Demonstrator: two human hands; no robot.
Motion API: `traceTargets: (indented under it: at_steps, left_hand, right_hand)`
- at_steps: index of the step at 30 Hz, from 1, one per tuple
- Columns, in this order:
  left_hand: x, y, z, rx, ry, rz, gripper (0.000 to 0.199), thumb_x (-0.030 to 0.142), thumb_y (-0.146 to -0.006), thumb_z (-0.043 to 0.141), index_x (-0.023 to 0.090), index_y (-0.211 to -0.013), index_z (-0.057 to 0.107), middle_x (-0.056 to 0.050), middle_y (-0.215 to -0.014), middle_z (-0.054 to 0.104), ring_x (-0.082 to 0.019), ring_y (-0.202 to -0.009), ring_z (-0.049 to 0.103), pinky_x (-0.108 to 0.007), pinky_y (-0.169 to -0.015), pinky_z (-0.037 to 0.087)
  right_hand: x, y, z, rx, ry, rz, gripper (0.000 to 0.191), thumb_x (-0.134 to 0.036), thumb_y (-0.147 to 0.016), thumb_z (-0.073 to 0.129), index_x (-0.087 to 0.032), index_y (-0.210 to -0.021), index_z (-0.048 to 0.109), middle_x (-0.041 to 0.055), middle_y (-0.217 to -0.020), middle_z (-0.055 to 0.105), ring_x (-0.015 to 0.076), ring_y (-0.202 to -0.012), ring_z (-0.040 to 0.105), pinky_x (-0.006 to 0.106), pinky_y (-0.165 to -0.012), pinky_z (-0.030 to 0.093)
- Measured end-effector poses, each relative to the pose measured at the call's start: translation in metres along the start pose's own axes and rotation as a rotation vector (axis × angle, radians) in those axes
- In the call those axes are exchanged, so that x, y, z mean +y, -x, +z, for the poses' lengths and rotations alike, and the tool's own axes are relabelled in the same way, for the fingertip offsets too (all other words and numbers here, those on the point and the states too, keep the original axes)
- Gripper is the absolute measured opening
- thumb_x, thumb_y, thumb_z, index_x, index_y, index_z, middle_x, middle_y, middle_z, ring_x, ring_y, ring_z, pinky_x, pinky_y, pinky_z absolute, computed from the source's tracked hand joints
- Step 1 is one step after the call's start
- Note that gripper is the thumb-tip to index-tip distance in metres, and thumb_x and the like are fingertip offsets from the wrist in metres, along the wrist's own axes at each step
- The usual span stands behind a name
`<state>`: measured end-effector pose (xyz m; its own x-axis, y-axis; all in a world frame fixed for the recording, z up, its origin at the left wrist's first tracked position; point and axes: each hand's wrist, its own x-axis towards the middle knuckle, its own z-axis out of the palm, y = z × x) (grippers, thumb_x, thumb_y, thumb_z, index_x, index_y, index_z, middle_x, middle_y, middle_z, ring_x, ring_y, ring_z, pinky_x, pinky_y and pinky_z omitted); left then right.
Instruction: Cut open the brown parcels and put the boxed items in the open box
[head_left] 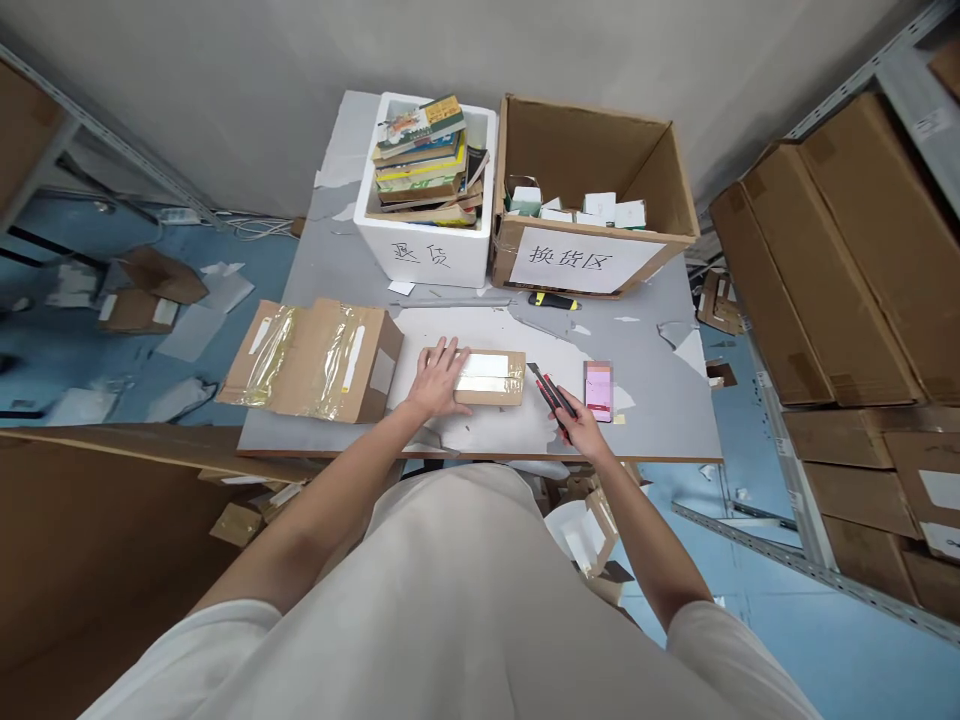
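Note:
A small cardboard box with a white label and clear tape lies flat on the table. My left hand rests on its left end, fingers spread. Just right of the box, my right hand is wrapped round a red and black utility knife, whose tip points up and left, close to the box's right end but apart from it. A phone with a lit pink screen lies right of the knife.
A larger taped box sits at the table's left. Behind stand a white foam bin of books and an open carton holding small boxes. A black and yellow cutter lies before them. Shelved cartons stand right.

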<state>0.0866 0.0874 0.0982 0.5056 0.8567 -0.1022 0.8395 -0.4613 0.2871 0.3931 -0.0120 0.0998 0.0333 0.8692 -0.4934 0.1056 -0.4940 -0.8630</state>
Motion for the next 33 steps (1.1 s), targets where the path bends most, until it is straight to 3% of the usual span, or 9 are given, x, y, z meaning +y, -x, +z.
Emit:
traceTargets:
  at_steps: [4,9,16,25,29,31,33]
  left_hand:
    - [-0.006,-0.012,0.002,-0.078,0.022,-0.021,0.128,0.067,-0.044,0.078,0.014,-0.148,0.025,-0.021,-0.152,0.028,-0.042,-0.141,0.017,-0.059,-0.113,0.005]
    - [-0.01,-0.014,0.008,-0.008,0.055,-0.006,0.12,0.07,-0.045,0.075,0.015,-0.144,0.034,-0.022,-0.144,0.039,-0.041,-0.135,0.029,-0.057,-0.112,0.01]
    - [-0.012,-0.018,0.009,0.032,0.067,0.001,0.118,0.068,-0.044,0.076,0.014,-0.142,0.038,-0.022,-0.14,0.042,-0.042,-0.13,0.034,-0.056,-0.112,0.013]
    - [-0.015,-0.02,0.011,-0.012,0.106,-0.009,0.12,0.066,-0.045,0.078,0.016,-0.145,0.034,-0.021,-0.146,0.036,-0.043,-0.135,0.028,-0.058,-0.113,0.007]
    - [-0.018,-0.024,0.004,-0.094,0.13,0.002,0.125,0.069,-0.045,0.076,0.015,-0.147,0.028,-0.022,-0.151,0.03,-0.043,-0.139,0.022,-0.059,-0.113,0.007]
    - [-0.023,-0.025,0.0,-0.115,0.183,0.0,0.112,0.07,-0.06,0.067,0.014,-0.148,0.025,-0.02,-0.153,0.027,-0.04,-0.142,0.02,-0.057,-0.114,0.012]
    - [-0.031,-0.024,-0.002,-0.051,0.243,-0.064,0.085,0.061,-0.081,0.05,0.013,-0.147,0.028,-0.018,-0.154,0.026,-0.035,-0.143,0.019,-0.053,-0.114,0.018]
  right_hand:
    - [0.002,-0.001,0.008,-0.019,-0.084,0.005,0.079,-0.053,-0.078,0.062,-0.024,-0.146,0.035,0.0007,-0.083,0.062,0.006,-0.042,0.044,0.02,-0.033,0.033]
    - [0.005,-0.002,-0.002,-0.09,-0.076,0.039,0.074,-0.05,-0.08,0.061,-0.027,-0.146,0.035,-0.0024,-0.077,0.058,0.0053,-0.043,0.042,0.019,-0.035,0.032]
    - [0.016,0.018,-0.017,-0.21,-0.022,0.124,0.074,-0.048,-0.081,0.062,-0.027,-0.146,0.035,-0.0025,-0.072,0.058,0.0047,-0.041,0.038,0.019,-0.036,0.03]
    - [0.031,0.044,-0.019,-0.122,-0.096,0.168,0.075,-0.051,-0.075,0.067,-0.026,-0.141,0.043,-0.0016,-0.073,0.063,0.0052,-0.039,0.038,0.02,-0.033,0.03]
    - [0.024,0.031,0.003,0.128,-0.228,0.036,0.074,-0.054,-0.074,0.067,-0.026,-0.137,0.043,0.0027,-0.091,0.067,0.0087,-0.049,0.053,0.022,-0.04,0.041]
    - [0.019,0.02,0.027,0.222,-0.333,0.029,0.062,-0.055,-0.073,0.067,-0.025,-0.125,0.05,0.0055,-0.104,0.066,0.0115,-0.062,0.062,0.023,-0.046,0.047]
    - [0.015,0.01,0.053,0.243,-0.448,0.058,0.051,-0.055,-0.074,0.067,-0.027,-0.115,0.052,0.006,-0.119,0.062,0.0144,-0.077,0.066,0.025,-0.053,0.052]
